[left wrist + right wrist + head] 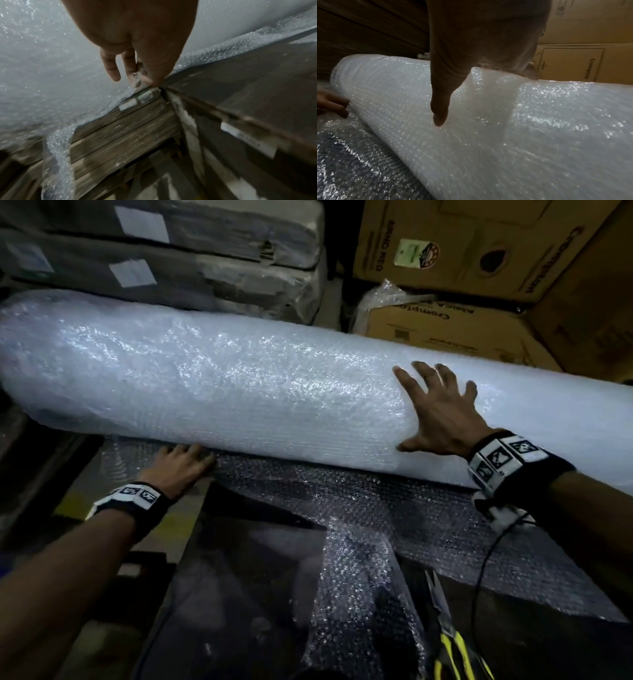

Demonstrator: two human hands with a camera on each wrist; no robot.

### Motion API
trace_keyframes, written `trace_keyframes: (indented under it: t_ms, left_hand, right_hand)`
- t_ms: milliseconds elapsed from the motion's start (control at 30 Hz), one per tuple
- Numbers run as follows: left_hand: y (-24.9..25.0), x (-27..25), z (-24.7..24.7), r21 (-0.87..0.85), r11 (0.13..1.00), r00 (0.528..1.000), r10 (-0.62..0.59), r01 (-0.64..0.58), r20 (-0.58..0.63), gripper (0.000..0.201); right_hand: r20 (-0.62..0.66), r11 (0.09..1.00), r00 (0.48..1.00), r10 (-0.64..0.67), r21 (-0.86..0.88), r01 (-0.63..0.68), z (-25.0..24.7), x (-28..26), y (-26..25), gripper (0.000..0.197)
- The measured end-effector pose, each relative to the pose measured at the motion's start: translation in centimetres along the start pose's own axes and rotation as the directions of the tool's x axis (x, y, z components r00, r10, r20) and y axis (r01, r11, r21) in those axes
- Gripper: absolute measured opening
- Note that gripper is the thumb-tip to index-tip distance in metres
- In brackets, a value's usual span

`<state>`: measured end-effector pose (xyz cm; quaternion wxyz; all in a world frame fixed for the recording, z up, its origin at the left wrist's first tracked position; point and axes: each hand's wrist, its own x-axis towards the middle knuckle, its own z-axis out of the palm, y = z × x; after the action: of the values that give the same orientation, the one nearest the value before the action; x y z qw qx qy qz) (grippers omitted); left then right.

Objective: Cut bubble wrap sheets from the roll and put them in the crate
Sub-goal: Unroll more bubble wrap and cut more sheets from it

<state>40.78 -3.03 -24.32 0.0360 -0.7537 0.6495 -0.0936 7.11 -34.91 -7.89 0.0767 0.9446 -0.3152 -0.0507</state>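
- Bubble wrap roll [239, 392]: a long white cylinder lying on its side across the whole head view, in front of stacked wrapped bundles [164, 251] and cardboard boxes [455, 248].
- Loose sheet [359, 508]: unrolled from the underside of the roll, it spreads toward the person over a dark surface, rumpled in the middle.
- Right hand [442, 412]: laid flat on the near face of the roll toward its right end, fingers spread and straight, thumb stretched along the lower curve; it presses the wrap without closing round it. The right wrist view shows the wrap dented under the palm.
- Left hand [181, 463]: low at the foot of the roll, toward its left end, where the sheet leaves it. In the left wrist view the fingertips [135, 75] pinch the edge of the sheet against the thumb, with one finger hanging free.
- Scissors [445, 642]: yellow and black handles, lying on the dark surface nearer the person than the roll, below the right hand and well apart from it.
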Motion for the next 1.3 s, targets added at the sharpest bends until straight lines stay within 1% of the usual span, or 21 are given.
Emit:
trace_keyframes:
  t_ms: [33, 167, 267, 333, 400, 533, 600, 633, 667, 733, 767, 833, 900, 933, 1000, 1033, 1100, 1133, 1167, 1233, 1300]
  left_hand:
    - [-1.1, -0.8, 0.3, 0.015, 1.0, 1.0, -0.004, 0.004, 0.002, 0.034]
    - [-4.5, -4.0, 0.6, 0.044, 0.998, 0.999, -0.035, 0.035, 0.01, 0.059]
    - [-6.7, -6.1, 0.5, 0.049, 0.999, 1.0, -0.004, 0.005, -0.02, 0.072]
    - [-8.1, -7.3, 0.4, 0.046, 0.999, 1.0, 0.002, -0.002, -0.009, 0.08]
    - [-9.5, -8.6, 0.4, 0.047, 0.998, 0.999, -0.033, 0.033, 0.01, 0.079]
    - [-11.7, -11.1, 0.5, 0.115, 0.985, 0.989, -0.134, 0.126, 0.067, 0.066]
    - [-11.7, -11.9, -0.3, 0.142, 0.974, 0.98, -0.185, 0.174, 0.07, 0.053]
    - [-11.2, -12.0, -0.7, 0.158, 0.971, 0.981, -0.189, 0.18, 0.047, 0.041]
    - [-10.4, -12.0, -0.9, 0.169, 0.97, 0.984, -0.176, 0.172, 0.01, 0.034]
    - [-7.5, -11.2, -1.3, 0.172, 0.978, 0.992, -0.112, 0.119, -0.052, 0.032]
    - [-5.7, -10.4, -1.3, 0.146, 0.986, 0.994, -0.072, 0.083, -0.077, 0.034]
    - [-1.5, -8.2, -1.4, 0.09, 0.996, 0.991, 0.026, -0.014, -0.128, 0.036]
    - [3.0, -5.4, -1.5, 0.1, 0.985, 0.964, 0.161, -0.143, -0.21, 0.032]
    - [5.4, -4.1, -1.5, 0.111, 0.975, 0.951, 0.215, -0.194, -0.224, 0.03]
    - [9.4, -2.0, -1.1, 0.07, 0.962, 0.945, 0.273, -0.264, -0.183, 0.027]
    - [11.0, -1.3, -1.0, 0.036, 0.958, 0.95, 0.288, -0.285, -0.125, 0.029]
    - [13.3, -0.3, -0.6, -0.018, 0.958, 0.958, 0.286, -0.285, 0.036, 0.039]
    - [13.9, -0.1, -0.4, -0.021, 0.963, 0.958, 0.27, -0.269, 0.1, 0.042]
    - [14.5, 0.1, -0.3, -0.027, 0.967, 0.957, 0.256, -0.255, 0.137, 0.044]
    - [15.1, 0.4, 0.0, -0.056, 0.971, 0.961, 0.239, -0.234, 0.138, 0.044]
    - [15.3, 0.7, 0.0, -0.072, 0.968, 0.961, 0.247, -0.239, 0.127, 0.043]
  right_hand:
    - [-0.001, 1.0, 1.0, -0.011, -0.001, 0.011, -0.2, 0.4, -1.1, 0.141]
    - [-0.003, 0.999, 0.999, -0.047, 0.009, 0.047, -1.3, 1.7, -5.2, 0.139]
    - [0.005, 0.997, 0.997, -0.073, 0.022, 0.073, -2.1, 2.6, -8.1, 0.138]
    - [0.006, 0.996, 0.996, -0.087, 0.028, 0.087, -2.6, 3.1, -9.8, 0.138]
    - [0.006, 0.994, 0.995, -0.104, 0.037, 0.103, -3.0, 3.5, -11.5, 0.138]
    - [0.005, 0.99, 0.991, -0.133, 0.045, 0.133, -3.7, 3.9, -14.8, 0.137]
    - [0.007, 0.99, 0.991, -0.135, 0.052, 0.135, -3.9, 4.0, -15.9, 0.138]
    - [0.009, 0.99, 0.991, -0.13, 0.06, 0.13, -4.0, 4.1, -16.1, 0.139]
    - [0.01, 0.99, 0.992, -0.125, 0.071, 0.124, -4.0, 4.0, -16.2, 0.14]
    - [0.009, 0.989, 0.993, -0.118, 0.096, 0.117, -4.0, 3.8, -16.0, 0.14]
    - [0.006, 0.987, 0.993, -0.119, 0.106, 0.117, -4.0, 3.7, -15.8, 0.14]
    - [-0.001, 0.984, 0.992, -0.128, 0.125, 0.127, -3.8, 3.4, -15.7, 0.135]
    - [-0.026, 0.978, 0.989, -0.143, 0.147, 0.145, -3.8, 3.0, -15.4, 0.128]
    - [-0.043, 0.975, 0.988, -0.15, 0.157, 0.155, -3.8, 2.7, -15.1, 0.125]
    - [-0.077, 0.971, 0.984, -0.158, 0.171, 0.169, -3.7, 2.0, -14.0, 0.121]
    - [-0.091, 0.97, 0.984, -0.151, 0.176, 0.166, -3.6, 1.4, -13.2, 0.122]
    - [-0.098, 0.978, 0.989, -0.11, 0.168, 0.125, -3.1, -0.3, -10.8, 0.127]
    - [-0.089, 0.984, 0.993, -0.083, 0.149, 0.095, -2.6, -1.4, -9.4, 0.129]
    - [-0.07, 0.991, 0.996, -0.052, 0.122, 0.061, -2.0, -2.6, -7.8, 0.131]
    - [-0.02, 0.998, 1.0, 0.012, 0.059, -0.011, -0.6, -5.1, -4.5, 0.135]
    - [0.016, 0.998, 0.998, 0.058, -0.004, -0.058, 0.6, -7.0, -1.7, 0.141]
